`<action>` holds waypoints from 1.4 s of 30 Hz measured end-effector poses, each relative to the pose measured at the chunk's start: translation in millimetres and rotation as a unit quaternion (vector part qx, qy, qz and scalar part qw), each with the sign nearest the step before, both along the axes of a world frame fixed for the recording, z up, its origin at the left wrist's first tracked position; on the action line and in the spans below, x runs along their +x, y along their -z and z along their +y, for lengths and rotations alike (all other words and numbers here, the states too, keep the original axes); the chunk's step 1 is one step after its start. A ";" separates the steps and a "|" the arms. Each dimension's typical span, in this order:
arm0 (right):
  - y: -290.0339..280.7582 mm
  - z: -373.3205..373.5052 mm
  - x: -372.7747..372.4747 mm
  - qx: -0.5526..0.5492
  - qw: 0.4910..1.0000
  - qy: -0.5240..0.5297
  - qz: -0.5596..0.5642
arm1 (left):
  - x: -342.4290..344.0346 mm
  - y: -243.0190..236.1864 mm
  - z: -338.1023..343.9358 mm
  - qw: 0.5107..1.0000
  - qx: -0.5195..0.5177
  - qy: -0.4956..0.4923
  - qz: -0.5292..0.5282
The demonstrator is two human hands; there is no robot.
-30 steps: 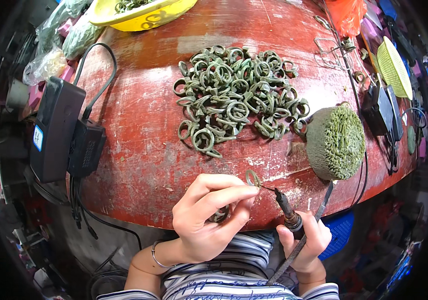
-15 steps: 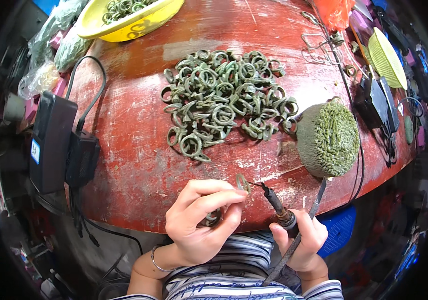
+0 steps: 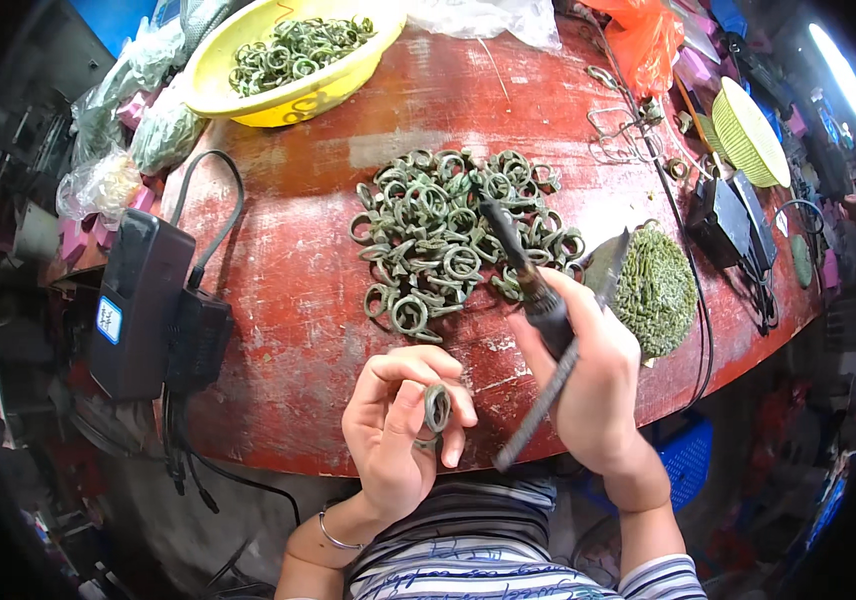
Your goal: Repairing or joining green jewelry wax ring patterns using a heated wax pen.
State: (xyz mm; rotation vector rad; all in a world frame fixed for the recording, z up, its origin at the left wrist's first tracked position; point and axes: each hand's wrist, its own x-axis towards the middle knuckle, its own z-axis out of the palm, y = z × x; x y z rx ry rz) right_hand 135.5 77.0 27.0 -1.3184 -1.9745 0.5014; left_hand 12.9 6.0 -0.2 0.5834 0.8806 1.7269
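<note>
My left hand [image 3: 388, 430] is closed near the table's front edge and pinches a greenish ring [image 3: 437, 408] between thumb and fingers. My right hand [image 3: 600, 390] is wrapped round a dark pen-like tool with a thin tip, resembling a soldering iron [image 3: 538, 290]. The same hand also keeps hold of a long grey file-like tool [image 3: 536, 412], slanting across the palm. The pen's tip reaches over a loose pile of greenish rings [image 3: 428, 225] in the middle of the table. Whether it touches one of them I cannot tell.
Right of the pile sits a rough green rounded block [image 3: 660, 290]. A yellow basin [image 3: 288, 105] of rings stands at the far left. Black power adapters [image 3: 143, 300] with cables are on the left, others on the right near a light green basket [image 3: 753, 130].
My right hand has moved forward and up, taking the pen-like tool from beside the ring to the pile. My left hand has turned the ring upward. The view has shifted slightly.
</note>
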 end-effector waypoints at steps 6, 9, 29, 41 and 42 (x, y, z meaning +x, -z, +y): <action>4.6 4.7 -5.4 -0.073 0.996 -0.019 -0.043 | -4.7 6.1 -4.0 0.997 0.053 0.021 -0.042; 0.0 -4.6 -0.2 -0.047 0.999 -0.015 0.016 | -7.8 7.8 -6.0 0.997 0.061 0.042 -0.031; -34.5 -30.9 2.0 -0.419 0.855 -0.008 0.305 | -7.4 2.9 -7.9 0.994 0.004 0.069 0.080; 8.3 -62.3 51.3 -0.116 0.991 -0.054 0.041 | -1.5 -0.3 -10.2 0.991 -0.038 0.014 0.128; 12.2 -65.6 55.7 -0.106 0.993 -0.058 0.020 | -1.3 -0.4 -10.3 0.991 -0.042 0.014 0.126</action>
